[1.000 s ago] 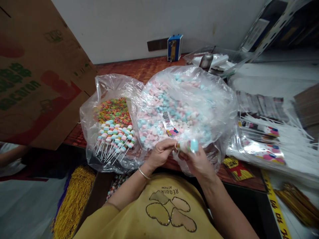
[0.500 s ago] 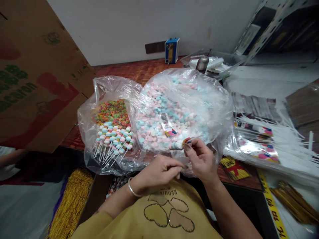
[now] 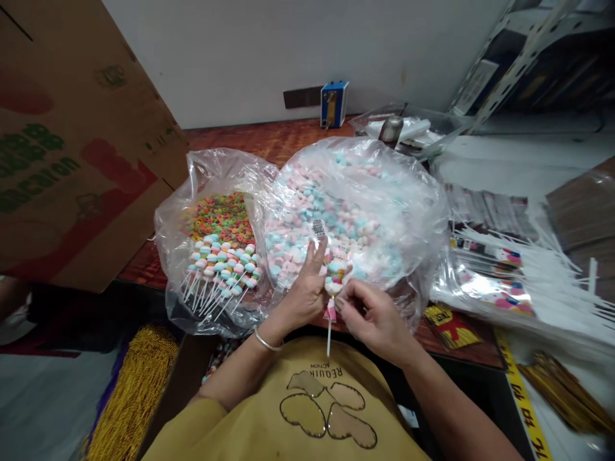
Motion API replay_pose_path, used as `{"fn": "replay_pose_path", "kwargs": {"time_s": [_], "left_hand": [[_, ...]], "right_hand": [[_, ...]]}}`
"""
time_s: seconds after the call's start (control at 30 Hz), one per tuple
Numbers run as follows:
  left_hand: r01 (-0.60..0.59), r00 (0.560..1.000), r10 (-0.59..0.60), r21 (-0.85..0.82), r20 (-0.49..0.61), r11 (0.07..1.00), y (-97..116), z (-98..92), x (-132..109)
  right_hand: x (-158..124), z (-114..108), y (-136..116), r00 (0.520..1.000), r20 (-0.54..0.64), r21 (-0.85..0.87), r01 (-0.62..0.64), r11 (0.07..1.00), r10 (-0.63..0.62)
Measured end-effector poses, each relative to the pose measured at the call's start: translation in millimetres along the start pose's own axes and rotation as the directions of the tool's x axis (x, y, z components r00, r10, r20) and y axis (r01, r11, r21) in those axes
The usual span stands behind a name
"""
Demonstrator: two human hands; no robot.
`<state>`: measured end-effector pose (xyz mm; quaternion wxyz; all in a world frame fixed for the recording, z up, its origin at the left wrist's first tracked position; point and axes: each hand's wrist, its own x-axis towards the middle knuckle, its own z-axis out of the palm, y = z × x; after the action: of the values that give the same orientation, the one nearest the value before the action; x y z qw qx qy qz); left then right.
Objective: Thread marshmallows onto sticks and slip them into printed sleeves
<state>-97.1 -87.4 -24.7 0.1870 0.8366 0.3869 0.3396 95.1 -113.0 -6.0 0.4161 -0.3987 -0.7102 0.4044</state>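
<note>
My right hand pinches a white stick threaded with small pastel candies, the candy skewer, held upright with its stick pointing down toward my chest. My left hand holds a small clear printed wrapper against the skewer's top, fingers pointing up. Right behind them sits a big clear bag of pink, blue and white candies. Left of it, a second clear bag holds colourful ring candies and a bundle of finished skewers.
A large cardboard box leans at the left. Stacks of printed wrappers and white sticks lie to the right on the wooden table. Gold twist ties lie lower left, more lower right. A blue device stands by the wall.
My left hand rose from near my chest to the skewer's top with the wrapper. My right hand turned the skewer upright and lowered it slightly toward me.
</note>
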Motion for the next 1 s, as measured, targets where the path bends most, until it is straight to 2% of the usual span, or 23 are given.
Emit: {"fn": "replay_pose_path", "kwargs": {"time_s": [0.07,0.13,0.2,0.27,0.33,0.4,0.43,0.47,0.53,0.6,0.63,0.67,0.7,0.73,0.77,0.8,0.83,0.9,0.93,0.97,1.0], "left_hand": [[-0.079,0.993,0.079,0.001,-0.087,0.997,0.2,-2.3,1.9],[-0.166,0.984,0.165,-0.009,-0.064,0.986,1.7,-6.7,2.3],[-0.183,0.983,0.182,-0.024,-0.038,0.983,3.5,-9.4,-0.8],[-0.112,0.989,0.112,0.007,-0.097,0.994,4.5,-11.4,-8.2],[-0.002,0.979,0.017,0.073,-0.203,0.997,3.7,-18.8,-20.2],[0.123,0.935,-0.066,0.144,-0.349,0.982,1.2,-37.3,-37.5],[0.199,0.887,-0.100,0.177,-0.451,0.964,0.1,-51.1,-48.4],[0.282,0.813,-0.119,0.206,-0.569,0.937,-0.1,-67.2,-60.8],[0.429,0.613,-0.068,0.259,-0.787,0.866,3.8,-102.1,-88.4],[0.496,0.403,0.086,0.296,-0.911,0.816,13.6,-132.7,-115.3],[0.496,0.311,0.174,0.316,-0.934,0.809,19.6,-144.1,-126.5],[0.495,0.238,0.243,0.333,-0.940,0.803,25.8,-152.1,-135.4],[0.497,0.182,0.292,0.344,-0.939,0.796,31.4,-156.9,-141.6],[0.505,0.144,0.325,0.352,-0.935,0.788,36.1,-158.6,-144.9],[0.508,0.124,0.342,0.356,-0.931,0.784,39.6,-157.6,-145.3],[0.498,0.107,0.351,0.356,-0.930,0.791,41.9,-154.6,-143.3],[0.470,0.095,0.344,0.347,-0.934,0.812,43.2,-149.9,-139.3],[0.387,0.100,0.258,0.276,-0.961,0.880,43.0,-137.6,-127.5],[0.353,0.142,0.166,0.207,-0.976,0.912,41.6,-130.6,-120.6],[0.344,0.221,0.056,0.132,-0.974,0.930,39.5,-123.1,-113.5],[0.349,0.330,-0.056,0.067,-0.942,0.935,36.5,-115.2,-106.2]], "right_hand": [[3.5,1.7,1.2,0.998,-0.028,0.032,-0.047,0.998,0.048],[9.0,2.7,7.7,0.988,-0.090,0.145,-0.111,0.983,0.125],[14.2,4.4,15.3,0.975,-0.103,0.323,-0.153,0.934,0.195],[16.9,9.1,18.7,0.964,-0.114,0.484,-0.158,0.861,0.241],[17.5,17.7,14.8,0.955,-0.156,0.578,-0.118,0.807,0.252],[18.4,29.8,4.1,0.954,-0.210,0.598,-0.049,0.800,0.215],[19.9,37.2,-2.8,0.955,-0.230,0.592,-0.014,0.806,0.185],[22.1,46.0,-10.2,0.962,-0.225,0.585,0.004,0.811,0.157],[28.0,69.6,-24.6,0.990,-0.122,0.599,0.012,0.801,0.076],[33.5,102.6,-35.9,0.996,0.075,0.643,-0.011,0.766,-0.048],[35.2,122.0,-39.7,0.976,0.183,0.654,-0.033,0.756,-0.115],[35.8,142.4,-41.9,0.939,0.295,0.638,-0.055,0.768,-0.177],[35.4,162.5,-42.4,0.876,0.428,0.571,-0.072,0.818,-0.222],[34.0,181.1,-41.3,0.760,0.590,0.467,-0.048,0.883,-0.271],[32.1,196.8,-38.8,0.634,0.721,0.336,0.034,0.941,-0.280],[29.9,208.5,-35.3,0.538,0.809,0.175,0.163,0.971,-0.236],[27.9,215.3,-31.2,0.452,0.878,0.019,0.296,0.955,-0.157],[25.4,213.0,-23.8,0.444,0.893,-0.083,0.322,0.943,-0.072],[24.7,204.1,-21.2,0.444,0.895,-0.106,0.323,0.940,-0.051],[24.0,190.8,-19.5,0.452,0.891,-0.118,0.318,0.941,-0.041],[22.6,173.7,-18.6,0.464,0.885,-0.133,0.312,0.941,-0.028]]}}
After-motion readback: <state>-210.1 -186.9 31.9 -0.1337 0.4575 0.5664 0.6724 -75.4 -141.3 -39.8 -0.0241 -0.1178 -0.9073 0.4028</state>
